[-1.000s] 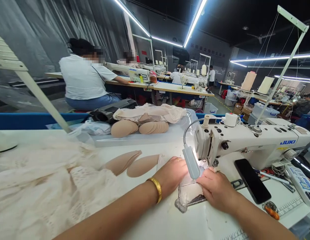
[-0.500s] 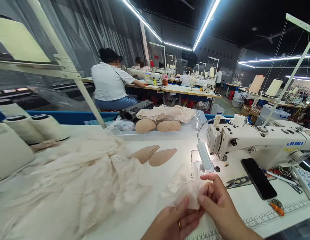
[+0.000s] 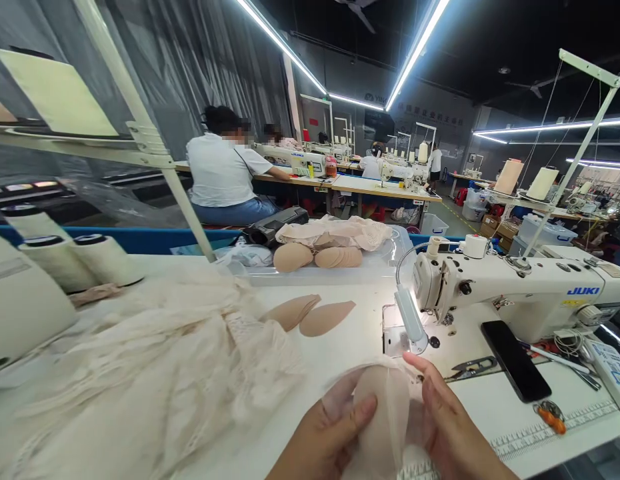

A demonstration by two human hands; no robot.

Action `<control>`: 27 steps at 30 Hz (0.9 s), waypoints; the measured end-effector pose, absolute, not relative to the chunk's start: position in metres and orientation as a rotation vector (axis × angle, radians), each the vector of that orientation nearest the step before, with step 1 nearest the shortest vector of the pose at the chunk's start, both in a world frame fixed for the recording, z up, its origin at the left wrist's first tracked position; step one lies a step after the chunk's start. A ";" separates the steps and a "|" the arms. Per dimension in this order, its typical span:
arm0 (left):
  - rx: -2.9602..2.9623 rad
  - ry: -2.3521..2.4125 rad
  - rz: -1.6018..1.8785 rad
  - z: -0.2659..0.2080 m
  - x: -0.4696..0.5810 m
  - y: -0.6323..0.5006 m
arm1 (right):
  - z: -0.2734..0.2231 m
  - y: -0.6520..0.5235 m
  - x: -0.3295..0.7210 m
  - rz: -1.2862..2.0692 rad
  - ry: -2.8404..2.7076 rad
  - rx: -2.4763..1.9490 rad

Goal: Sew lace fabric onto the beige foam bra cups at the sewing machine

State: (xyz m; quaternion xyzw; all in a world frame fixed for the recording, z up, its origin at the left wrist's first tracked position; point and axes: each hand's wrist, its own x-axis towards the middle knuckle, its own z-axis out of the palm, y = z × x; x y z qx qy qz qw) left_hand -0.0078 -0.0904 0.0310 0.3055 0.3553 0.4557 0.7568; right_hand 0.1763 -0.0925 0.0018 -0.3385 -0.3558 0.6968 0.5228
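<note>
In front of me, my left hand (image 3: 340, 427) grips a piece of sheer cream fabric (image 3: 397, 400), thumb on its front. A smooth pale pad shape shows at that thumb; whether it lies under the mesh or on it I cannot tell. My right hand (image 3: 445, 413) holds the fabric's right side, index finger stretched up along its edge and the other fingers partly behind it. Just beyond is the sewing machine's metal plate (image 3: 394, 339), with a small lamp (image 3: 410, 313) over it. Beige teardrop pads (image 3: 327, 318) lie farther back on the table.
Left of my hands spreads a large heap of cream lace fabric (image 3: 155, 373). A white sewing machine (image 3: 515, 280) stands right, with thread snips (image 3: 473, 367), a black phone (image 3: 515, 360) and an orange-handled item (image 3: 551, 419) before it. Behind is a clear bin (image 3: 260, 275) with pads and fabric.
The lace fabric has come off the machine plate toward me. My hands have spread apart, opening the sheer piece, and the pale pad shape now shows in it.
</note>
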 end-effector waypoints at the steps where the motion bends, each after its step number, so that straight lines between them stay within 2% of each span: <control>1: 0.649 0.769 0.994 0.032 -0.008 -0.089 | -0.003 -0.094 0.174 1.644 -0.838 -0.796; 5: 0.613 0.764 0.994 0.034 -0.002 -0.081 | -0.015 -0.098 0.165 1.502 -0.878 -0.855; 11: 0.347 0.899 1.206 0.036 0.009 -0.070 | -0.013 -0.101 0.162 1.392 -0.909 -0.930; 16: 0.391 0.738 1.024 0.035 0.010 -0.074 | -0.019 -0.102 0.165 1.319 -0.899 -0.958; 22: 0.588 0.773 0.963 0.035 0.014 -0.079 | -0.009 -0.104 0.174 1.167 -1.212 -1.033; 27: 0.596 0.749 0.894 0.034 0.014 -0.082 | 0.003 -0.097 0.182 1.363 -1.144 -1.065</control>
